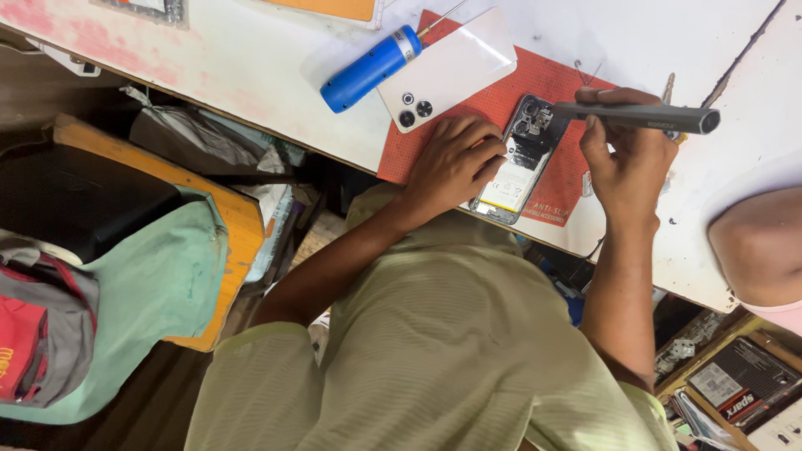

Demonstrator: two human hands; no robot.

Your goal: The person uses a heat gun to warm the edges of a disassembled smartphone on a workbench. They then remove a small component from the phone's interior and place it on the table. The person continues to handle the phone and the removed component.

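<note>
Pressing flat on the left edge of an opened phone, left hand with fingers spread and laid down, gripping nothing. Lying face down on a red mat near the front edge of a white desk, back removed, camera block and board showing at the far end, pale battery below. Wrapped around a grey pen-shaped screwdriver, right hand, fingers closed on the barrel, tool held almost level above the phone's upper end; tip hidden by the hand, contact with the phone impossible to tell. Resting just beyond on the mat and desk, detached white back cover with two dark lens rings, inner side down. Lying beside that cover and touching its left edge, blue cylindrical tool with a thin metal tip. Showing at the right edge, another person's bare knee. Standing left of the desk, orange wooden chair draped in green cloth, with a grey and red bag against it.
</note>
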